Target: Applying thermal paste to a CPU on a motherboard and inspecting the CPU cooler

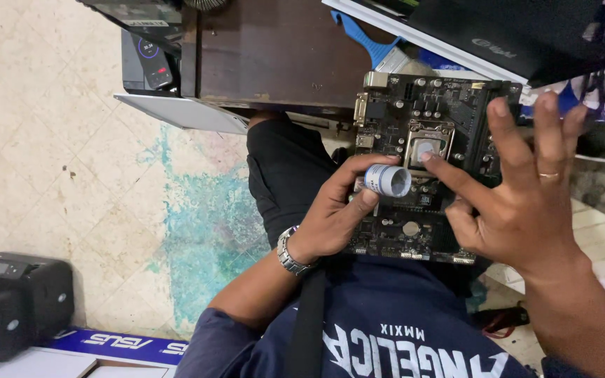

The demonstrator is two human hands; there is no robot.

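A black computer motherboard lies on my lap. A square processor sits in the socket near its middle. My left hand, with a metal watch on the wrist, holds a small white and blue round tub on its side over the board. My right hand, a ring on one finger, is spread out with the index fingertip touching the top of the processor. The other fingers of that hand point up and away from the board.
A dark wooden table stands just beyond the board, with a silver laptop at its left edge. A blue-handled tool and a black box lie at the top right. On the tiled floor at lower left sit a black printer and a blue carton.
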